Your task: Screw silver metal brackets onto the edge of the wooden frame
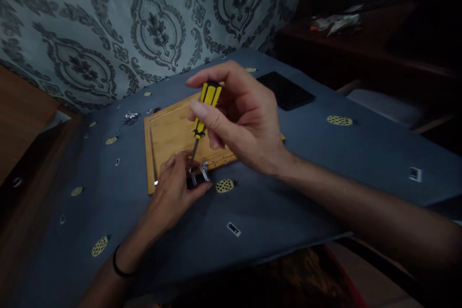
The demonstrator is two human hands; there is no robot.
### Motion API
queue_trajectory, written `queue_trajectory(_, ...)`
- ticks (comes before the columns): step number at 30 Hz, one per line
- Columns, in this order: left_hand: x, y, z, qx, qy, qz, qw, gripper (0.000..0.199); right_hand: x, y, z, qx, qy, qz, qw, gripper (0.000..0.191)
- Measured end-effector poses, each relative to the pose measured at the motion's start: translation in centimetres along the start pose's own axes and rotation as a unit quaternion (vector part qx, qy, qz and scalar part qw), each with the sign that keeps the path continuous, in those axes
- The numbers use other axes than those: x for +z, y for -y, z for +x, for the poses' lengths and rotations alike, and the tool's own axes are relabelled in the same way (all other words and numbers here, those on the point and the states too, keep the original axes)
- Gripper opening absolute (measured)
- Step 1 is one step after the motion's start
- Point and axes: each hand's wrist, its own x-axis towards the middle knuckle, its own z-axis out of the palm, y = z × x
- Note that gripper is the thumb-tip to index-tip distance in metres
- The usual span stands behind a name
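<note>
My right hand [245, 120] pinches a yellow and black screwdriver [208, 106] by its handle. Its shaft slants down, the tip reaching a shiny metal fitting, perhaps a hinge [204, 171], at the near edge of a wooden board [173, 127]. Around that fitting curl the fingers and thumb of my left hand [175, 183], pressed against the board's edge. Where exactly the tip touches is partly hidden by my left fingers. Small dark holes show along the board's edge right of the fitting.
Another shiny metal piece [131, 117] lies on the blue pineapple-print tablecloth [267, 207], left of the board. Behind my right hand rests a flat black tablet-like object [287, 90]. A patterned wall covering [159, 29] rises at the back; dark wooden furniture [375, 33] stands at the right.
</note>
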Motion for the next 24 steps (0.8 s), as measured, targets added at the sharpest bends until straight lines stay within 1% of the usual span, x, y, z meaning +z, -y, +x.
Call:
queue_trajectory(1,0.0,0.0,0.0,-0.004,0.001,0.002,1.000,0.060,-0.3,0.0,0.0,0.002,-0.012,-0.020,1.000,0.016)
queue_trajectory(3,0.1,-0.1,-0.1,-0.008,0.006,0.001,1.000,0.060,-0.7,-0.5,-0.1,0.005,-0.012,-0.043,0.999,0.016)
queue_trajectory(7,0.1,-0.2,0.0,-0.011,0.005,-0.001,1.000,0.058,-0.8,-2.2,-0.6,0.002,0.018,-0.054,0.998,0.018)
queue_trajectory(10,0.0,-0.3,0.0,-0.008,0.001,0.010,1.000,0.058,-0.6,-2.8,-0.9,-0.006,0.033,-0.050,0.998,0.019)
queue_trajectory(13,0.0,-0.4,0.0,-0.004,-0.002,0.020,1.000,0.059,-0.4,-3.0,-1.0,0.000,0.037,-0.043,0.998,0.020)
queue_trajectory(18,0.0,-0.4,-0.2,0.000,-0.003,0.036,0.999,0.060,-0.4,-2.9,-0.9,0.031,0.040,-0.028,0.998,0.018)
queue_trajectory(24,0.0,-0.5,-0.2,0.006,-0.007,0.039,0.999,0.060,-0.3,-3.3,-1.0,0.036,0.044,-0.021,0.998,0.021)
